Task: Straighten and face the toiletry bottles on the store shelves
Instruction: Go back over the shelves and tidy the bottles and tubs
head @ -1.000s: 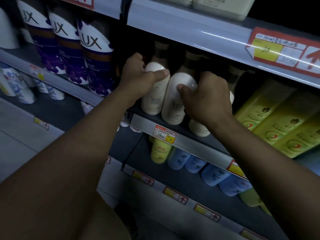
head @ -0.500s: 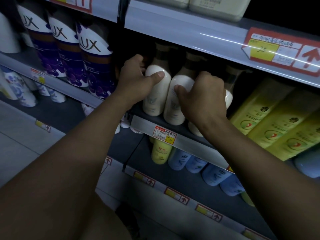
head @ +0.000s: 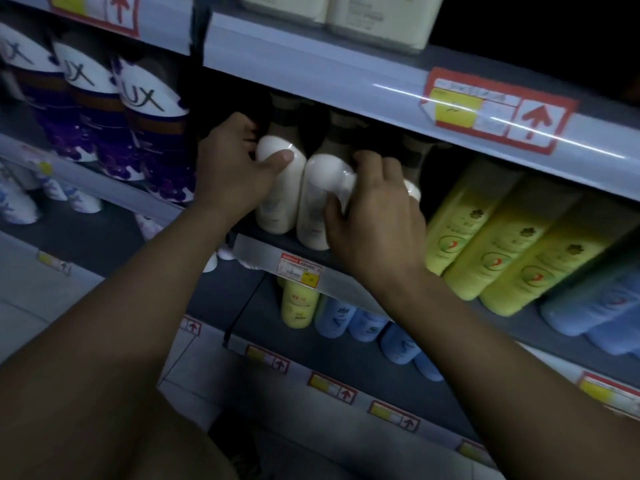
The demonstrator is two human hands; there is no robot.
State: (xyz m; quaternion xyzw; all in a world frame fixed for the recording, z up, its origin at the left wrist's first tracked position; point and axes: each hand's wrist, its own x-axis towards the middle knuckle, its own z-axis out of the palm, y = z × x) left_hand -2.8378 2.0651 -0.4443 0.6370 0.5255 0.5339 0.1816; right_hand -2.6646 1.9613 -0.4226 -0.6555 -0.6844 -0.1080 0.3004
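Note:
Two cream-white bottles with dark caps stand side by side on the middle shelf. My left hand grips the left white bottle from its left side, thumb across its shoulder. My right hand curls round the right white bottle, thumb on its front, fingers over its top and right side. A third white bottle shows only as a sliver behind my right hand.
Purple and white Lux bottles stand to the left. Yellow-green bottles lean to the right, with pale blue ones beyond them. The lower shelf holds a yellow bottle and blue bottles. Price tags line each shelf edge.
Both hands stay on the same two white bottles. My right hand has slid lower and further round the right bottle. The camera has shifted, so the shelves sit differently in view.

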